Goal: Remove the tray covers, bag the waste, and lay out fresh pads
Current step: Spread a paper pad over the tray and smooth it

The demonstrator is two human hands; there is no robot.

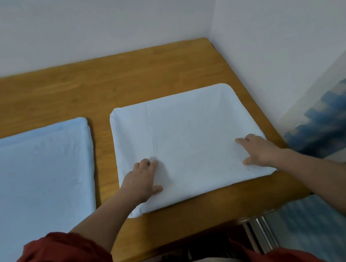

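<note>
On my left, a blue pad (34, 171) lies on the wooden tabletop (117, 81), and just beside it, apart by a strip of bare wood, I see a paler pad (180, 129). My left hand (142, 180) presses the pale pad near its front left corner, grip spread with the thumb out and fingers slightly bent. My right hand (256, 150) lies flat by its right edge, grip spread too.

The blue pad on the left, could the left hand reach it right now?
Probably yes. The left hand rests on the white pad, and the blue pad lies right beside it, with only a bare strip of table between them.
</note>
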